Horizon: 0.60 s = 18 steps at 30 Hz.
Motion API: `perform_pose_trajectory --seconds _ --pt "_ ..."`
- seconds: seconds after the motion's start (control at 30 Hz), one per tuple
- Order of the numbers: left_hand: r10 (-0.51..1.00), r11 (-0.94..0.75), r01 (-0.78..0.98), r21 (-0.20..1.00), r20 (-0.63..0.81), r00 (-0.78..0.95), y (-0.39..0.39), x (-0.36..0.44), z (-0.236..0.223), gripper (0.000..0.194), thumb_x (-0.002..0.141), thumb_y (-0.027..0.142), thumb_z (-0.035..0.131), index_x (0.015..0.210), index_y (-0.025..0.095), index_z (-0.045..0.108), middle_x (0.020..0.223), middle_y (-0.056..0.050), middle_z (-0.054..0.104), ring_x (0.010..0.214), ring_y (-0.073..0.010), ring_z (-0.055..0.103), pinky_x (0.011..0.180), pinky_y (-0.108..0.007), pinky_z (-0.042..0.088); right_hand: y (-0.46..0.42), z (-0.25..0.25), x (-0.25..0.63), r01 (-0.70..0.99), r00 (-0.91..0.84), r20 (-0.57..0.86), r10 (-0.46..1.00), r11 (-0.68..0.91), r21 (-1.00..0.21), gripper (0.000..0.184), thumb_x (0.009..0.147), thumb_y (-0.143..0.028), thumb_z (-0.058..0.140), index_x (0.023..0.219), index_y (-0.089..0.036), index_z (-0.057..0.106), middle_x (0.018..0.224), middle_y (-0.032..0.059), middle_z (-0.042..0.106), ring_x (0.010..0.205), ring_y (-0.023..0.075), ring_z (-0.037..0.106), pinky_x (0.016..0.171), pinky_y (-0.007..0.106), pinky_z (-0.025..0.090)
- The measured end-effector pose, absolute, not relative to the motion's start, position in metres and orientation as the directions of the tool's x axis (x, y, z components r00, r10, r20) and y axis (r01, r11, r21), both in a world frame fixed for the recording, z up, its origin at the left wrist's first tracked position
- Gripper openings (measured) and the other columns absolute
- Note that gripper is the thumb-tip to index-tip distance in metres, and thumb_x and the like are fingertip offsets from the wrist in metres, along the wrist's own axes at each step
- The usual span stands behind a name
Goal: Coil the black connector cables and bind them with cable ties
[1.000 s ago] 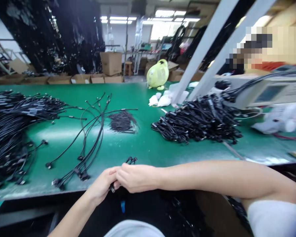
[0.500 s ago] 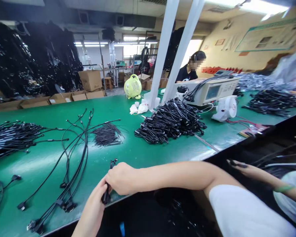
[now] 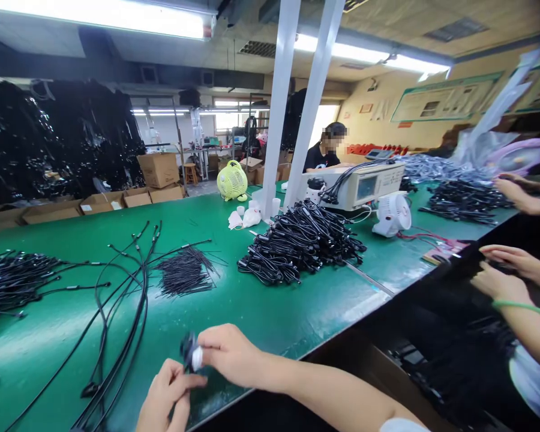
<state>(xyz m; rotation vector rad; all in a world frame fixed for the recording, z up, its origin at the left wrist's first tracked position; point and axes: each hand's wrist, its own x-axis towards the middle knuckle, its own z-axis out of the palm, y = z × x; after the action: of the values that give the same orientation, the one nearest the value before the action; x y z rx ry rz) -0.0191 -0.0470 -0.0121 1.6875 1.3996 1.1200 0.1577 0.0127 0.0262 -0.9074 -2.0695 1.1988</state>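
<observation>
My right hand (image 3: pixel 231 355) is closed around a small coiled black cable (image 3: pixel 188 350) at the near edge of the green table (image 3: pixel 297 306). Its thumb and fingers pinch the bundle, which is blurred by motion. My left hand (image 3: pixel 166 401) sits just below it with fingers curled and fingertips touching the bundle's underside. Several long black cables (image 3: pixel 130 300) lie stretched out on the table to the left of my hands.
A heap of coiled black cables (image 3: pixel 299 243) lies mid-table, a small pile of black ties (image 3: pixel 184 273) left of it. A tester box (image 3: pixel 360 186), white fan (image 3: pixel 391 215) and yellow fan (image 3: pixel 232 180) stand behind. Another person's hands (image 3: pixel 499 273) work at right.
The view has swung up and to the right. My hands have lifted the small cable bundle onto the table edge, and the right hand now pinches it from above.
</observation>
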Motion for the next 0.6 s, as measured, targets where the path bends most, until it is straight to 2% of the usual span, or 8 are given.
perform_pose_trajectory --seconds 0.1,0.17,0.23,0.3,0.4,0.47,0.5,0.6 --pt "0.996 -0.042 0.290 0.956 0.063 -0.063 -0.040 -0.026 -0.008 0.042 0.079 0.061 0.055 0.081 0.025 0.076 0.085 -0.007 0.061 0.089 -0.0260 0.056 0.084 -0.034 0.047 0.002 0.028 0.156 0.227 -0.753 0.171 0.635 0.496 -0.838 0.023 0.083 -0.024 0.054 0.062 -0.017 0.051 0.066 -0.0042 0.049 0.066 0.0092 0.046 0.064 0.020 0.034" --pt "0.997 -0.014 0.203 0.979 0.028 -0.066 -0.043 -0.030 0.000 0.044 0.078 0.062 0.056 0.085 0.023 0.077 0.090 -0.008 0.063 0.095 -0.0275 0.056 0.088 -0.035 0.045 0.002 0.025 0.154 0.245 -0.782 0.089 0.616 0.436 -0.866 0.022 0.083 -0.024 0.054 0.062 -0.017 0.052 0.064 -0.0044 0.049 0.065 0.0091 0.046 0.063 0.020 0.033" --pt "0.997 -0.065 0.185 0.981 0.057 0.049 -0.054 -0.028 0.011 0.048 0.081 0.062 0.053 0.085 0.021 0.078 0.083 -0.008 0.061 0.084 -0.0252 0.056 0.080 -0.034 0.046 0.008 0.022 0.153 0.294 -0.748 -0.023 0.664 0.300 -0.908 0.021 0.082 -0.021 0.054 0.062 -0.016 0.053 0.062 -0.0047 0.050 0.064 0.0091 0.046 0.061 0.019 0.033" --pt "0.975 -0.123 0.222 0.967 0.077 0.208 -0.068 -0.020 0.022 0.049 0.084 0.060 0.049 0.087 0.022 0.079 0.077 -0.007 0.059 0.073 -0.0217 0.054 0.071 -0.032 0.044 0.014 0.022 0.154 0.337 -0.694 -0.063 0.717 0.247 -0.909 0.020 0.083 -0.018 0.052 0.063 -0.016 0.054 0.062 -0.0046 0.051 0.064 0.0093 0.046 0.062 0.020 0.033" --pt "0.956 -0.082 0.320 0.944 -0.017 0.294 -0.075 -0.005 0.028 0.034 0.085 0.049 0.056 0.090 0.024 0.079 0.080 -0.008 0.063 0.077 -0.0219 0.056 0.072 -0.030 0.041 0.014 0.021 0.155 0.389 -0.664 0.084 0.743 0.439 -0.810 0.023 0.089 -0.021 0.049 0.067 -0.016 0.055 0.068 -0.0025 0.054 0.067 0.0106 0.047 0.065 0.022 0.033" --pt "0.979 0.009 0.294 0.956 -0.069 0.194 -0.070 -0.004 0.020 0.036 0.088 0.046 0.053 0.078 0.023 0.078 0.079 -0.007 0.065 0.078 -0.0215 0.055 0.076 -0.030 0.040 0.009 0.018 0.156 0.421 -0.670 0.215 0.710 0.603 -0.678 0.026 0.093 -0.024 0.045 0.071 -0.017 0.056 0.072 0.0002 0.056 0.070 0.0126 0.047 0.067 0.024 0.032" --pt "0.987 0.053 0.254 0.966 -0.089 0.135 -0.066 -0.006 0.013 0.042 0.090 0.048 0.049 0.075 0.021 0.077 0.074 -0.006 0.063 0.072 -0.0197 0.053 0.073 -0.029 0.040 0.007 0.016 0.157 0.431 -0.680 0.263 0.685 0.662 -0.613 0.027 0.095 -0.024 0.043 0.073 -0.017 0.056 0.073 0.0013 0.056 0.071 0.0135 0.048 0.068 0.025 0.032" --pt "0.967 0.214 0.014 0.977 -0.214 0.141 -0.060 -0.014 -0.005 0.051 0.089 0.057 0.046 0.081 0.016 0.075 0.073 -0.006 0.062 0.063 -0.0156 0.050 0.066 -0.028 0.040 0.001 0.010 0.160 0.415 -0.716 0.341 0.610 0.764 -0.494 0.030 0.098 -0.021 0.036 0.076 -0.018 0.056 0.073 0.0027 0.056 0.071 0.0146 0.048 0.067 0.026 0.032"
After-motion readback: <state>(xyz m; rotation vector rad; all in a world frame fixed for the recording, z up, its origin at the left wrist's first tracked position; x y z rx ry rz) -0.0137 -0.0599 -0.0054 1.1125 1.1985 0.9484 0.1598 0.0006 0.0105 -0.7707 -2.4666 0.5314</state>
